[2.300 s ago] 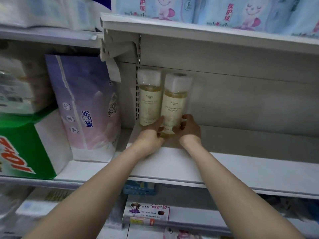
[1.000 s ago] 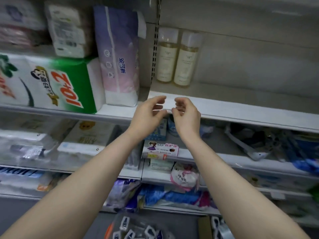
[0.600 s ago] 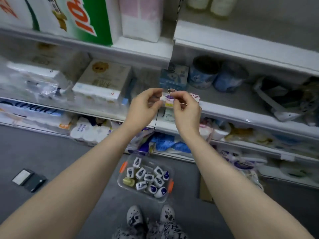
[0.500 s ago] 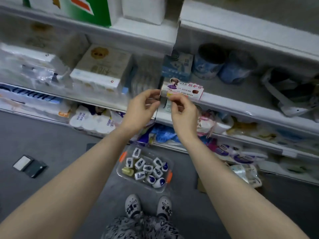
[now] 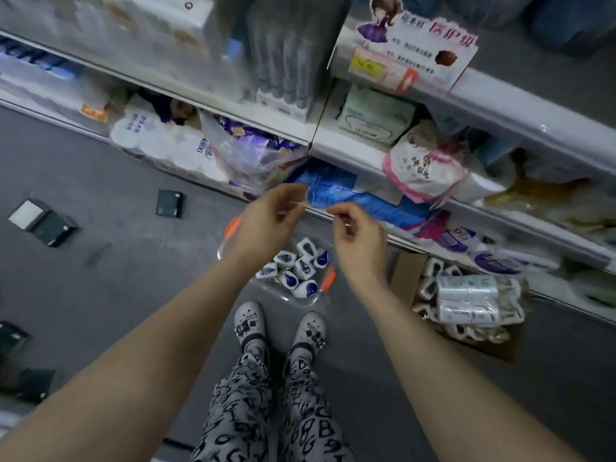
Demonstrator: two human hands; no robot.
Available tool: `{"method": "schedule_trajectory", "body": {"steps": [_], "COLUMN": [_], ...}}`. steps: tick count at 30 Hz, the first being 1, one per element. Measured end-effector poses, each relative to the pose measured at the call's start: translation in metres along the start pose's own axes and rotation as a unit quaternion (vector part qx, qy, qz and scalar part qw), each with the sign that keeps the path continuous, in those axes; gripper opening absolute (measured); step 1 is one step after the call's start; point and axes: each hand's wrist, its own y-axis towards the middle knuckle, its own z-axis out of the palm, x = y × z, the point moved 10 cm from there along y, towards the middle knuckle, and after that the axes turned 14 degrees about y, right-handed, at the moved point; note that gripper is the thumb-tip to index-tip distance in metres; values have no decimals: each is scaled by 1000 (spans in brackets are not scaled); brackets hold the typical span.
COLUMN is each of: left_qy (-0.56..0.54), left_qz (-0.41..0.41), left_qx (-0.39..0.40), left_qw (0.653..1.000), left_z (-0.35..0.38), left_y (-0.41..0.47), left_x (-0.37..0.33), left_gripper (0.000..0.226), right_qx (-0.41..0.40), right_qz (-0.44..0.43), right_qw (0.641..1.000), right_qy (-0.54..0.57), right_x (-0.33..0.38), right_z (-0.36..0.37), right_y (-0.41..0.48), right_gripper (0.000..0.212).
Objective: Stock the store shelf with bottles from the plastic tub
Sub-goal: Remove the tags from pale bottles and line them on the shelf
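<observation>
In the head view, your left hand (image 5: 266,225) and right hand (image 5: 361,243) hang above the plastic tub (image 5: 283,296) on the floor, fingers loosely curled and gripping nothing. The bottles (image 5: 301,268) sit inside the tub. Your shoes (image 5: 246,323) stand just behind it, and the store shelf (image 5: 366,151) is just beyond it.

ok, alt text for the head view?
The person's left hand and right hand, holding no bottle, hover above a clear plastic tub of white-and-purple bottles on the grey floor by their shoes. Stocked store shelves stand behind.
</observation>
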Motion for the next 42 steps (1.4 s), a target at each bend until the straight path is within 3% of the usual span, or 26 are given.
{"method": "schedule_trajectory", "body": {"steps": [13, 22, 29, 42], "left_qy": [56, 127, 175, 216], "left_qz": [-49, -33, -19, 17], "left_qx": [77, 150, 187, 200], "left_qw": [994, 980, 966, 956], "left_z": [116, 197, 263, 333], "left_y": [20, 57, 100, 137], "left_x": [148, 225, 291, 362], "left_gripper": [34, 41, 41, 47], "right_qx": [44, 57, 51, 36], "right_qz": [116, 194, 231, 163], "right_qw": [990, 975, 963, 939], "right_qy": [-70, -97, -127, -300], "right_x": [-183, -294, -396, -484], "right_z": [30, 68, 99, 135], "right_y": [-3, 5, 12, 31], "right_gripper": [21, 34, 31, 47]}}
